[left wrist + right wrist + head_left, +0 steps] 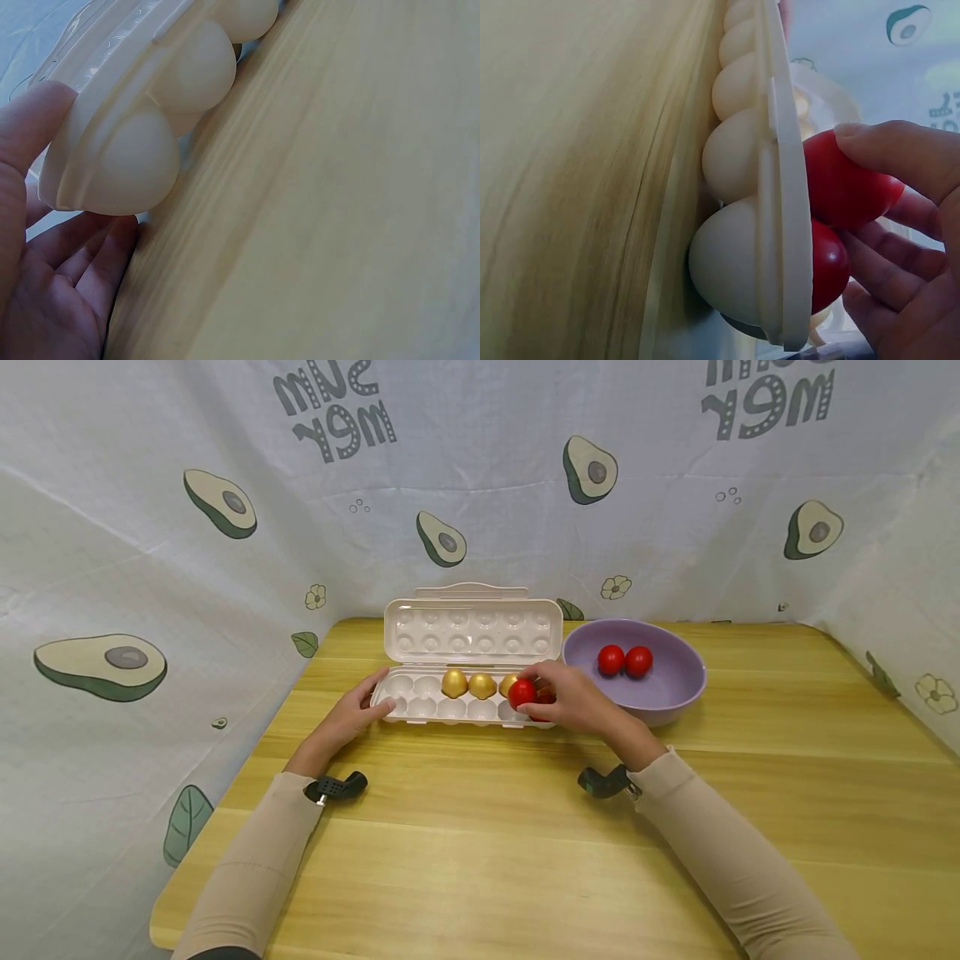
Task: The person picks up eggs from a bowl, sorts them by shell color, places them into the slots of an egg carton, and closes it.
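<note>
An egg carton (452, 710) of pale plastic lies with its lid (474, 628) raised at the back. My left hand (341, 718) grips its left end, thumb on the rim and fingers around the outer side in the left wrist view. Between thumb and fingers, my right hand (577, 697) pinches a red egg (849, 180) over the front row near the right end. Beside it, a second red egg (829, 266) sits in the end cup, partly hidden. Several gold eggs (482, 686) fill the right part of the back row, some behind my right hand. The left cups are bare.
A purple bowl (637, 692) with two red eggs (611, 660) stands just right of the carton, behind my right wrist. A wooden table (480, 852) lies beneath everything. A printed curtain (495, 543) hangs along the back and sides.
</note>
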A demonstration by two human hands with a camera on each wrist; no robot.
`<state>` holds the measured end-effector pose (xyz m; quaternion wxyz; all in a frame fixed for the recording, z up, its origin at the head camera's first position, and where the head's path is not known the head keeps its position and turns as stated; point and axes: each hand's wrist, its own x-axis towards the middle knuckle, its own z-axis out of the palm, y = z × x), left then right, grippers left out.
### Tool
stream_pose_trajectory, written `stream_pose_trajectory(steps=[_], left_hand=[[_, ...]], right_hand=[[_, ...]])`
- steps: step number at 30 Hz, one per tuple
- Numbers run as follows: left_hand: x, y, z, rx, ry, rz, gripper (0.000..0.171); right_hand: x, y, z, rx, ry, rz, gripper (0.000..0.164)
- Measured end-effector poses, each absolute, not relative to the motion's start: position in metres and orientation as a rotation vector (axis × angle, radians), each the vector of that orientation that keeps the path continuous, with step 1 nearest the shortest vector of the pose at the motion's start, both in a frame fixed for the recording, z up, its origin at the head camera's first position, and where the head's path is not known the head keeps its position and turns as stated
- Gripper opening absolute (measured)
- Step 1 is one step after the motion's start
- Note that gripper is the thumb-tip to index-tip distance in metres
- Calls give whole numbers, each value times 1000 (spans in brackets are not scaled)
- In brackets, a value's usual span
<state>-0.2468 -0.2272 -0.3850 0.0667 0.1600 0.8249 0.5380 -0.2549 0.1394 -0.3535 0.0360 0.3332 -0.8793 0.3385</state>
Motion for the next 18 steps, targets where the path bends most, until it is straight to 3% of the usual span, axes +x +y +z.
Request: stream_pose_trajectory(steps=[18], left_hand=[[-246, -227, -384, 481, 2485, 1633, 65]], right_hand=[[-256, 139, -360, 1060, -2696, 970, 32]])
